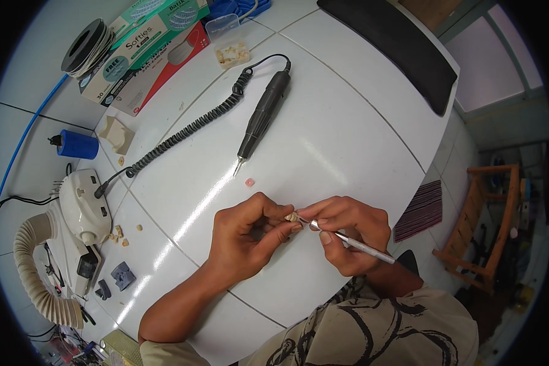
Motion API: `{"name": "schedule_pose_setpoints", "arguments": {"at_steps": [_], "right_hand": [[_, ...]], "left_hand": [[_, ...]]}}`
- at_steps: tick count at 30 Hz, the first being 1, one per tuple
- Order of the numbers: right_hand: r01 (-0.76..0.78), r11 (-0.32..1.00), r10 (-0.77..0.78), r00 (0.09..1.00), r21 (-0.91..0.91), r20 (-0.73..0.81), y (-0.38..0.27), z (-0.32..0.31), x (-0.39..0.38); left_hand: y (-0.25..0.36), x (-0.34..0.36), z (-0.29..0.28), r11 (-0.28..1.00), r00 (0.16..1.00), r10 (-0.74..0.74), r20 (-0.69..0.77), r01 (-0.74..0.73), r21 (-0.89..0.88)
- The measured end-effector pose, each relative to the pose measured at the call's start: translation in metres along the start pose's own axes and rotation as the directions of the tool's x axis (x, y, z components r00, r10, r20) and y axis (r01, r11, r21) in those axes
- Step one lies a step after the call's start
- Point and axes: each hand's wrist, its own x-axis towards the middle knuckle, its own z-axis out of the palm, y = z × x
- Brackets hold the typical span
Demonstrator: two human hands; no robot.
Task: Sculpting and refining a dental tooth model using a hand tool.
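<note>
My left hand (241, 229) pinches a small beige tooth-shaped piece (292, 216) between thumb and fingertip, above the white tiled table. In my right hand (355, 227) is a slim silver hand tool (367, 248), held like a pen. Its handle slopes down to the right, and its thin tip meets or nearly meets the piece; contact cannot be made out. The two hands are close together, fingertips almost touching. A tiny pink block (249, 182) lies on the table beyond my left hand.
A black rotary handpiece (266, 116) lies ahead, its coiled cord running to a white control unit (84, 207). At left are a ribbed hose (27, 262), grey blocks (123, 276) and beige bits. Farther back stand cardboard boxes (152, 61) and a clear box (233, 56).
</note>
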Motion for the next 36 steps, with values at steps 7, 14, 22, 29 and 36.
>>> {"name": "schedule_pose_setpoints", "arguments": {"at_steps": [7,14,22,29,36], "right_hand": [[-0.053,0.998,0.053,0.998,0.014,-0.018,0.0017,0.0008,-0.0014],[0.029,0.999,-0.029,1.000,-0.031,-0.009,0.0053,-0.0003,-0.0004],[0.032,0.999,-0.032,0.999,-0.020,-0.017,0.0051,0.0022,-0.0003],[0.057,0.998,-0.057,0.998,-0.004,-0.014,0.0066,0.0012,-0.0005],[0.061,0.998,-0.061,0.998,-0.006,-0.018,0.0051,0.0019,0.0012]], "left_hand": [[-0.0019,0.0010,-0.0004,1.000,1.000,0.005,-0.003,-0.005,0.001],[-0.0046,0.0022,0.0000,1.000,1.000,0.023,-0.007,-0.023,-0.010],[-0.0020,0.0021,-0.0015,1.000,1.000,0.009,-0.001,-0.009,-0.003],[-0.0004,0.0026,0.0002,1.000,1.000,0.026,-0.012,-0.026,-0.017],[-0.0003,0.0035,-0.0005,1.000,1.000,0.012,-0.003,-0.012,0.015]]}}
